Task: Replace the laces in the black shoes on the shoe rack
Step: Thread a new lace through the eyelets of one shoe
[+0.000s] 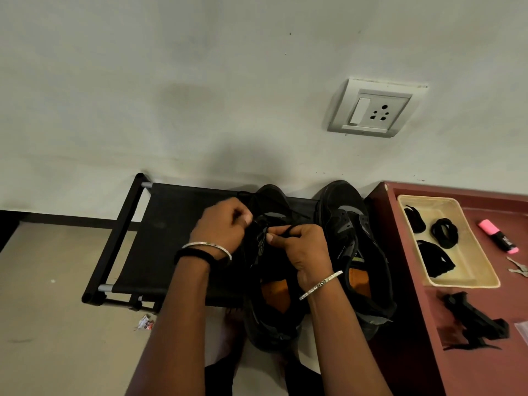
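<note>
Two black shoes with orange insoles stand on the black shoe rack [160,224], toes toward the wall. Over the left shoe [274,310] both my hands work at the eyelets. My left hand [224,224] pinches the lace or the upper at the left side of the tongue. My right hand [303,247] pinches a black lace [288,230] that loops over its fingers. The right shoe [357,252] stands untouched beside them. My hands hide the lacing area.
A maroon table [414,324] stands right of the rack. On it a cream tray [468,278] holds several bundled black laces [444,232]. A pink highlighter [498,235], keys [518,265] and a black object [477,321] lie nearby. A wall socket [374,108] is above.
</note>
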